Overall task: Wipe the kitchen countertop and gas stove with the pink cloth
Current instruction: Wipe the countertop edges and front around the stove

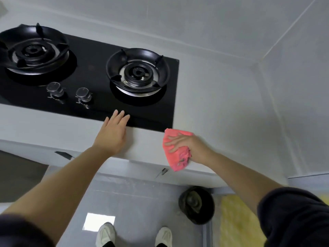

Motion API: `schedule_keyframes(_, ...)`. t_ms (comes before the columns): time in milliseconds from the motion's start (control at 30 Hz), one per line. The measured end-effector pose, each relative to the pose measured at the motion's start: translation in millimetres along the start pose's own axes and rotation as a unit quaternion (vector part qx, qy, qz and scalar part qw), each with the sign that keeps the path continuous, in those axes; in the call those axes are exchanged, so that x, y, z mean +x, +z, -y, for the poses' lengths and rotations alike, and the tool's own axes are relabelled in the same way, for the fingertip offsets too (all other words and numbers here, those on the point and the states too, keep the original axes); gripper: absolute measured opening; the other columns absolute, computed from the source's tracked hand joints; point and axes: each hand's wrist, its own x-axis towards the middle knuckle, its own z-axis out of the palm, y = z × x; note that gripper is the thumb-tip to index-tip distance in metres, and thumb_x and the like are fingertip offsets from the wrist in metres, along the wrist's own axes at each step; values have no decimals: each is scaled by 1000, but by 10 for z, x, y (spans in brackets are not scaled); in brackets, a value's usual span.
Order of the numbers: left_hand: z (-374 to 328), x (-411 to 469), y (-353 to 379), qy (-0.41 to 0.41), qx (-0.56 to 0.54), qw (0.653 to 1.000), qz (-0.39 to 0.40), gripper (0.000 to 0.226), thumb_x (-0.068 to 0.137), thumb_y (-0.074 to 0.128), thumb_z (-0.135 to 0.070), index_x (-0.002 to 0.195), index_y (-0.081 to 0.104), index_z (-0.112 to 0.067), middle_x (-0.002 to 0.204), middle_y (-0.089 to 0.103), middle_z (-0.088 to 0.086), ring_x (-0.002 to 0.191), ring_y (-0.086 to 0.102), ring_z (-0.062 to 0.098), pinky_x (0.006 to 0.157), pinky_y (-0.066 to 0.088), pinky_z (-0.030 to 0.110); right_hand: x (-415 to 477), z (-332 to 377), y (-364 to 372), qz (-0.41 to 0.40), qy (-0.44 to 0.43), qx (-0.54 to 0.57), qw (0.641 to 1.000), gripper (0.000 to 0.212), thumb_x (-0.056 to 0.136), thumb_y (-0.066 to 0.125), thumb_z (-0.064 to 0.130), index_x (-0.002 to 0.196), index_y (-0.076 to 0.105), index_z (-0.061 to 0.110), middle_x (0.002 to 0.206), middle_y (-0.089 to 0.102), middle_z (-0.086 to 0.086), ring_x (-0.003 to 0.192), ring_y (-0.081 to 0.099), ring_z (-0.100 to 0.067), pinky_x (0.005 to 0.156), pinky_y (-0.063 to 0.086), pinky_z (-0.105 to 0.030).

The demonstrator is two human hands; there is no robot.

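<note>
The pink cloth (pixel 173 154) lies on the white countertop (pixel 213 104) near its front edge, just past the stove's front right corner, with one end hanging over the edge. My right hand (pixel 188 146) presses flat on the cloth, fingers spread and pointing left. My left hand (pixel 113 132) rests open on the counter strip in front of the black glass gas stove (pixel 96 56), its fingertips reaching over the stove's front edge. The stove has two burners (pixel 138 73) and two metal knobs (pixel 83 95).
White wall tiles rise behind and to the right of the counter. Below the counter, a dark round pot (pixel 196 205) stands on the grey floor beside a yellow mat (pixel 236 221). My white shoes (pixel 106 234) show at the bottom.
</note>
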Motion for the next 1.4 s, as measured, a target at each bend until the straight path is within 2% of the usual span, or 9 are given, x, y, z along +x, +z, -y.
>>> schedule_keyframes(267, -743, 60, 345, -6, 9, 1000, 6, 55, 98, 33, -5, 152, 22, -14, 160, 13, 5, 149, 0, 22, 121, 6, 41, -846, -388, -973, -58, 43, -54, 996, 35, 82, 55, -15, 104, 73, 6, 115, 69, -9, 109, 61, -2, 82, 47, -7)
schedule_keyframes(433, -955, 25, 364, -1, 16, 1000, 1, 55, 98, 32, -5, 152, 23, -13, 161, 13, 5, 149, -1, 22, 121, 5, 42, -922, -120, -1218, -27, -18, -181, 983, 32, 73, 56, -25, 97, 70, -8, 102, 70, -18, 101, 66, -24, 89, 50, -24)
schedule_keyframes(700, -1096, 47, 336, -38, 16, 999, 14, 56, 100, 33, -11, 153, 15, -14, 161, 7, 6, 149, -3, 23, 121, 5, 43, 58, 348, -976, -211, -106, -329, 914, 34, 87, 57, -6, 121, 59, -4, 106, 52, -9, 84, 50, -8, 78, 37, -13)
schedule_keyframes(767, -1138, 69, 340, -47, 21, 998, 23, 58, 100, 32, -12, 154, 11, -14, 162, 4, 7, 149, -4, 24, 121, 5, 43, 101, 313, -939, -94, -146, -477, 862, 36, 89, 54, -4, 102, 61, 29, 119, 48, -3, 79, 35, 10, 74, 30, -8)
schedule_keyframes(833, -1164, 97, 346, -44, 30, 998, 22, 59, 100, 32, -12, 154, 9, -15, 162, 2, 6, 149, -5, 24, 121, 4, 43, 67, 270, -902, -44, -92, -430, 897, 50, 87, 51, -2, 84, 49, 47, 140, 46, -2, 88, 31, 17, 82, 26, -8)
schedule_keyframes(933, -1253, 90, 402, -47, 40, 997, 39, 59, 100, 32, -11, 154, 8, -15, 162, 2, 7, 149, -5, 25, 121, 4, 44, -299, 82, -944, 0, -65, -429, 901, 49, 86, 51, -3, 115, 64, 35, 143, 47, -4, 125, 47, -14, 103, 31, -26)
schedule_keyframes(1167, -1759, 60, 495, -13, 29, 997, 71, 57, 101, 30, -17, 153, 10, -14, 161, 2, 8, 149, -5, 27, 121, 5, 45, -1313, -59, -1394, 73, 103, -488, 864, 29, 90, 50, 13, 114, 67, 18, 116, 65, -4, 109, 60, -21, 93, 48, -28)
schedule_keyframes(1333, -1981, 20, 442, 11, 41, 995, 95, 56, 102, 28, -21, 153, 7, -15, 161, 2, 8, 149, -5, 27, 121, 6, 46, -1682, 9, -1439, 169, 169, -528, 815, 15, 72, 47, 1, 67, 60, -3, 43, 55, -4, 35, 52, -16, 38, 45, -26)
schedule_keyframes(1400, -2028, -3, 429, 18, 42, 994, 101, 56, 101, 28, -22, 153, 8, -15, 161, 3, 8, 149, -4, 27, 120, 6, 46, -1725, 40, -1489, 171, 173, -536, 808, 24, 76, 44, -4, 63, 61, 6, 35, 47, 4, 31, 43, -8, 38, 37, -20)
